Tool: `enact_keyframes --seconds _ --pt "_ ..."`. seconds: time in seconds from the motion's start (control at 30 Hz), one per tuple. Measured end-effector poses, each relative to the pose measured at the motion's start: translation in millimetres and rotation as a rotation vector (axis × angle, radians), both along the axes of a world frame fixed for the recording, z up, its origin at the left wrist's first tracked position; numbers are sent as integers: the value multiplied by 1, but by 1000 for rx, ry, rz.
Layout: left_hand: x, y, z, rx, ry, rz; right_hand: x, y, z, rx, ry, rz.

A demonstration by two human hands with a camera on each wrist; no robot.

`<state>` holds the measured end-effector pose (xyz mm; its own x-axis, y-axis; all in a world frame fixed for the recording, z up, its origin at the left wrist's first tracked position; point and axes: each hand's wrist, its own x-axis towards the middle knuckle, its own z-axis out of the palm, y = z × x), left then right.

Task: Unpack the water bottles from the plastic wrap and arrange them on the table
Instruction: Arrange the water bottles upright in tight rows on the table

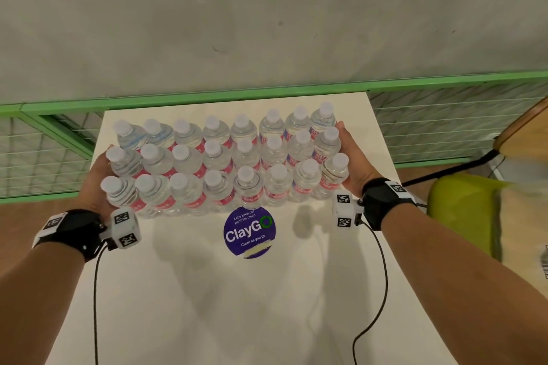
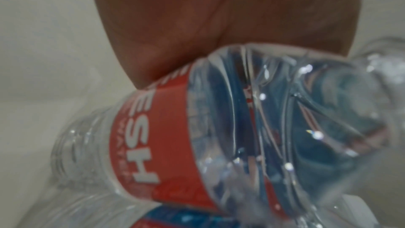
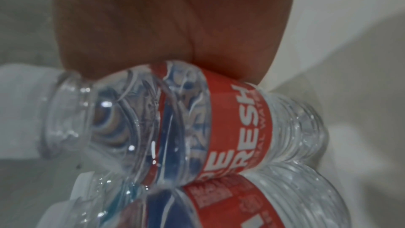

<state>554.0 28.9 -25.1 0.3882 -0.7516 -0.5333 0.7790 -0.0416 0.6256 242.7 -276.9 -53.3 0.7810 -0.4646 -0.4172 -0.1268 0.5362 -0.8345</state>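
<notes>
1. Twenty-four water bottles point(image 1: 225, 160) stand upright in the head view, in three rows of eight, packed touching one another on the far half of the white bench point(image 1: 207, 305). All have white caps and most show red labels. Whether plastic wrap is around them cannot be told.
2. At 9 o'clock of the block, the left hand point(image 1: 98, 184) lies flat against the end bottles; its grip is spread, fingers straight, pressing rather than curling. At 3 o'clock the right hand point(image 1: 353, 163) mirrors it, fingers extended along the end bottles of the three rows, grip likewise uncurled.
3. Both wrists carry black straps with white marker blocks and trailing cables. A round purple sticker point(image 1: 249, 234) reading "ClayGo" sits on the bench at 6 o'clock of the block, just beside the near row. Behind the bench runs a green frame point(image 1: 267, 92) with wire mesh; a yellow-green seat point(image 1: 462, 213) stands at 3 o'clock, well apart.
4. Left wrist view: the palm point(image 2: 197, 20) presses on the side of a red-labelled bottle point(image 2: 219, 127), which crosses the picture on a slant; another bottle lies at 6 o'clock, touching it.
5. Right wrist view: the palm point(image 3: 164, 23) rests against a bottle point(image 3: 186, 124) labelled "FRESH"; a second bottle point(image 3: 230, 202) touches it at 6 o'clock. Fingers are hidden here.
</notes>
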Motion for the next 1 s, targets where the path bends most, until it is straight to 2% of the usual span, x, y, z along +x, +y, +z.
enact_keyframes --seconds 0.03,0.07,0.13,0.23,0.27,0.4,0.47,0.53,0.6,0.67,0.73,0.87,1.0 --pt "8 4 -9 -76 68 -4 0 0 0 12 -4 2" --pt "6 10 -6 -111 62 -5 0 0 0 23 -15 4" --pt "21 25 -21 -33 -37 18 -1 1 1 40 -56 4" --pt "31 26 -25 -26 -12 17 -5 3 3 27 -68 -40" --pt "31 27 -25 20 -63 47 -7 3 1 20 -29 -99" --pt "22 46 -39 193 -207 369 -26 5 -19 -65 209 -438" --pt "1 56 -44 271 -310 426 -37 15 -36 -162 302 -528" --pt "-30 62 -51 311 -376 437 -46 36 -48 -169 318 -602" --pt "-62 64 -58 357 -451 431 -52 65 -53 -200 334 -596" --pt "-91 62 -64 450 -550 404 -51 97 -54 -317 428 -533" --pt "-112 53 -67 520 -650 335 -42 124 -50 -399 448 -464" --pt "-127 33 -69 488 -842 324 -17 144 -54 -492 383 -470" --pt "-135 20 -72 491 -860 327 -1 148 -59 -498 435 -540"
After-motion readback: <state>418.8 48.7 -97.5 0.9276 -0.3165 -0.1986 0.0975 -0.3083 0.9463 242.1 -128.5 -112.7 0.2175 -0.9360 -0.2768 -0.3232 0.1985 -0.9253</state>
